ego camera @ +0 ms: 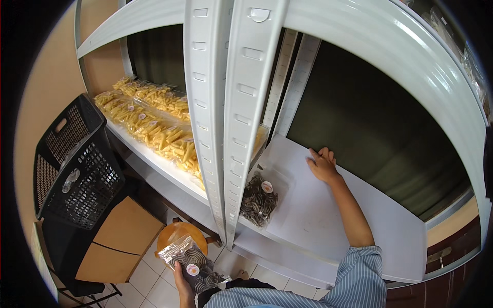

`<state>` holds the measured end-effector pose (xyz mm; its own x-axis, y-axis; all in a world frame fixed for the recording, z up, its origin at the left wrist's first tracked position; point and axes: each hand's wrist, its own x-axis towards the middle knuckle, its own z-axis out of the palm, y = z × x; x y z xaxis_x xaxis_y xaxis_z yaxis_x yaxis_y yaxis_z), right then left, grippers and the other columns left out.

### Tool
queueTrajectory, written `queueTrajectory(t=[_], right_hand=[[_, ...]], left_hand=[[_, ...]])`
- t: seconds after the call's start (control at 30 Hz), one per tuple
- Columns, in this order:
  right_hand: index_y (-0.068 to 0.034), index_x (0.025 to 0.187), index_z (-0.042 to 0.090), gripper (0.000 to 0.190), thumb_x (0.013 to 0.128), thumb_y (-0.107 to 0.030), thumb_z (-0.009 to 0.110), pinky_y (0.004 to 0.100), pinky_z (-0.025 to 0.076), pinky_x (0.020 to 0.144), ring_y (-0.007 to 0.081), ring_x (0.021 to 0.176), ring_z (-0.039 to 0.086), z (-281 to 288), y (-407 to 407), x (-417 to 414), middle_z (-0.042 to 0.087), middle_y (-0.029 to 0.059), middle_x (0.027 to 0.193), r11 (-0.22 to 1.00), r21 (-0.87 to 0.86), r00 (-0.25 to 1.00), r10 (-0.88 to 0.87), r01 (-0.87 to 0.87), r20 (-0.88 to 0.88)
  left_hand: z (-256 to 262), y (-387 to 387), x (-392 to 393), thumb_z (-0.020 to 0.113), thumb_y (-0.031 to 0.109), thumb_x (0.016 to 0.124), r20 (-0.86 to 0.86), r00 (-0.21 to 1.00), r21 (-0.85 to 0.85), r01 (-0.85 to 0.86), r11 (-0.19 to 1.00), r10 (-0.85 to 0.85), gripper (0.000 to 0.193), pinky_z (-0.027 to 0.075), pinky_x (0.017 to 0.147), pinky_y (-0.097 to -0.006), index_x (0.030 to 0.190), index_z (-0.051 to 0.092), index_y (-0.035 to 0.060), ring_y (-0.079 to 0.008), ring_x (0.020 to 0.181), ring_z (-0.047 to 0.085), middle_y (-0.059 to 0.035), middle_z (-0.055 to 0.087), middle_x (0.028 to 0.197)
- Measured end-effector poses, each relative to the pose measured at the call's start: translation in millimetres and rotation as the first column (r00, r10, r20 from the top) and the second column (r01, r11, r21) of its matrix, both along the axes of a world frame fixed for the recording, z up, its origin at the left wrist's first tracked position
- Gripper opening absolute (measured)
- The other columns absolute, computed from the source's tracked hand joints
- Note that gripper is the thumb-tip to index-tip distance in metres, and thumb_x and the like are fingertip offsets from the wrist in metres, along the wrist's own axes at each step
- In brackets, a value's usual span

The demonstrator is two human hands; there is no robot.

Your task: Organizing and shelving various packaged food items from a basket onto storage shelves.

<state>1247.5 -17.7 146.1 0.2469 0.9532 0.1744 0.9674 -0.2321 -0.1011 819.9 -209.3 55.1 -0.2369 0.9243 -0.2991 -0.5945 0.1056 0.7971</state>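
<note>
My left hand (181, 283) holds a clear zip pouch (200, 265) of dark spiral-striped snacks, with a round label on its front, in front of my body. Stretched out over the white shelf board (308, 219), my right hand (322, 164) is at the board's back edge, holding nothing, with the index finger extended and other fingers partly curled. Whether its fingertips touch the board is hard to tell. A similar pouch of spiral snacks (260, 200) lies at the left end of this board, against the white slotted uprights.
White slotted metal uprights (246, 115) divide two shelf bays. Rows of bagged yellow stick snacks (154, 127) fill the left bay. A black plastic basket (84, 177) stands at left above a cardboard box (119, 238). Below is a round wooden stool (183, 233). Dark curtain (369, 115) hangs behind the shelf.
</note>
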Motion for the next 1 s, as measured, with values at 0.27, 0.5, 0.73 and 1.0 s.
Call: queueTrajectory(t=[0.27, 0.5, 0.73, 1.0], right_hand=[[-0.009, 0.076, 0.061, 0.007, 0.069, -0.01, 0.062, 0.0321, 0.042, 0.066, 0.0199, 0.077, 0.049, 67, -100, -66, 0.046, 0.0078, 0.083, 0.856, 0.446, 0.895, 0.388, -0.261, -0.22], [-0.007, 0.088, 0.058, 0.029, 0.062, -0.014, 0.069, 0.0308, 0.043, 0.063, 0.019, 0.069, 0.052, 80, -163, -188, 0.052, 0.0061, 0.082, 0.61, 0.523, 0.67, 0.736, -0.595, -0.096], [-0.005, 0.115, 0.042, 0.062, 0.064, -0.031, 0.068, 0.0355, 0.043, 0.072, 0.0259, 0.087, 0.052, 86, -185, -239, 0.047, 0.0132, 0.103, 0.663, 0.262, 0.606, 0.748, -0.702, -0.269], [-0.001, 0.098, 0.045, 0.052, 0.069, -0.038, 0.067, 0.0295, 0.046, 0.058, 0.0207, 0.066, 0.056, 60, -212, -250, 0.053, 0.0112, 0.078, 0.907, 0.14, 0.612, 0.376, -0.398, -0.696]], left_hand=[[31, 12, 2, 0.038, 0.034, 0.087, 0.012, 0.962, 0.084, 0.27, 0.959, -0.272, 0.044, 0.041, 0.084, -0.0315, 0.115, 0.038, 0.0004, -0.0205, 0.096, 0.052, -0.0124, 0.05, 0.108], [83, 37, 9, 0.039, 0.026, 0.088, -0.553, 0.628, 0.162, 0.726, 0.669, -0.548, 0.034, 0.032, 0.088, -0.0292, 0.114, 0.039, 0.0027, -0.017, 0.1, 0.042, -0.0088, 0.045, 0.104], [91, 34, 13, 0.045, 0.02, 0.085, -0.777, 0.388, 0.207, 0.901, 0.381, -0.496, 0.034, 0.032, 0.088, -0.0325, 0.112, 0.04, -0.0001, -0.0248, 0.102, 0.043, -0.0157, 0.044, 0.105], [63, 25, 10, 0.032, 0.028, 0.089, -0.327, 0.795, 0.348, 0.605, 0.716, -0.512, 0.043, 0.031, 0.091, -0.0316, 0.12, 0.029, -0.0014, -0.02, 0.104, 0.042, -0.0128, 0.042, 0.112]])
